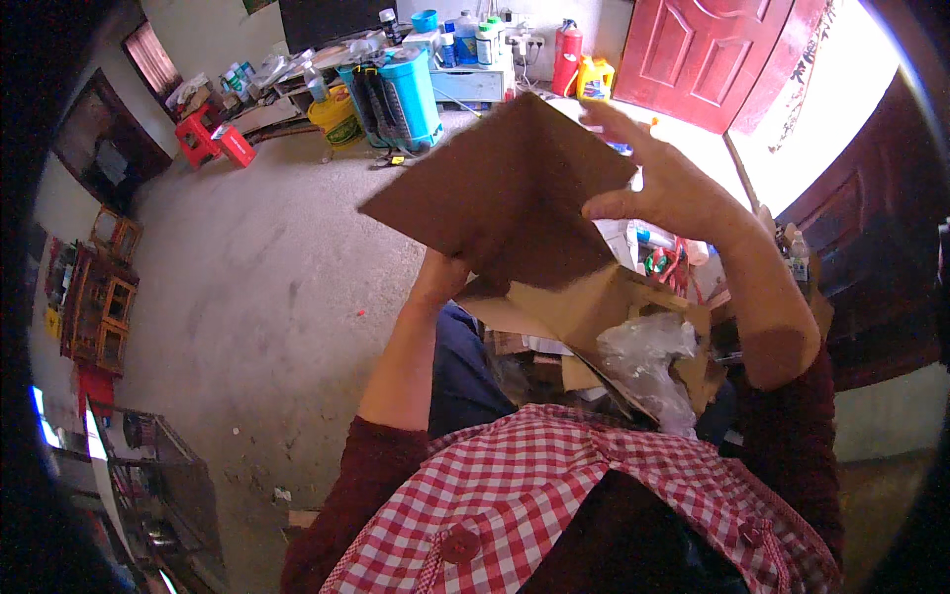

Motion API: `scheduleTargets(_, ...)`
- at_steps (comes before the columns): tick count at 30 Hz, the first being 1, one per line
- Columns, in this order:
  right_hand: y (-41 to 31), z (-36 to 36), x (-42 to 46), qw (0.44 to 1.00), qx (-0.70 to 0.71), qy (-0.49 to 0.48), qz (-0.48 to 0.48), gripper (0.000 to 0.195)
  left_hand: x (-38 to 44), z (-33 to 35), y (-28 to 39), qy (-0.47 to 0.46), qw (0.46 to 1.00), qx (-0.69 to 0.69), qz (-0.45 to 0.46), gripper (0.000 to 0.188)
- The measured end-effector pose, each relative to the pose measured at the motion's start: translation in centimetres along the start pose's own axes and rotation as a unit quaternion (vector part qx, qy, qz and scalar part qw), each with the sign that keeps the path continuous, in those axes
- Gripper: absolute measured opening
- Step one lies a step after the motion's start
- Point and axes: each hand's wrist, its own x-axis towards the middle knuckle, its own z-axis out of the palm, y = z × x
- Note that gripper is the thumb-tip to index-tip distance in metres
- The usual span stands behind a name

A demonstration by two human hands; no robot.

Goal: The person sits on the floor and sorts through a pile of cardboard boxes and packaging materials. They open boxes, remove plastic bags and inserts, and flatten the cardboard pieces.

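Note:
A brown cardboard piece [512,185], creased down its middle, is raised before me. My left hand [445,275] grips its lower edge, with the fingers hidden behind the board. Beside the board's right edge, my right hand [631,178] has its thumb and fingers spread, with nothing seen between them. Below the board, an open cardboard box [549,304] lies over my lap, with crumpled clear plastic film [646,353] on its right part. Paper and cardboard scraps [582,373] show beneath the box.
A blue backpack sprayer [401,96], a yellow bucket [335,117], a red fire extinguisher [568,58] and a yellow jug [594,77] stand ahead. Red stools [197,136] are at the far left. A red door [690,56] stands ajar at the upper right. Bottles crowd a low cabinet [467,83].

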Motion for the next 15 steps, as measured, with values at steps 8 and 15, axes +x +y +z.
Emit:
scheduleTargets(8, -3.9, 1.0, 2.0, 0.934, -0.335, -0.120, -0.014, 0.056, -1.4, 0.0, -4.7, -0.100, 0.987, 0.079, 0.096, 0.033)
scheduleTargets(15, -1.6, -0.1, -0.1, 0.995, 0.039, -0.072, -0.060, 0.043, -0.2, -1.6, -4.4, 0.076, 0.992, -0.064, 0.073, 0.033)
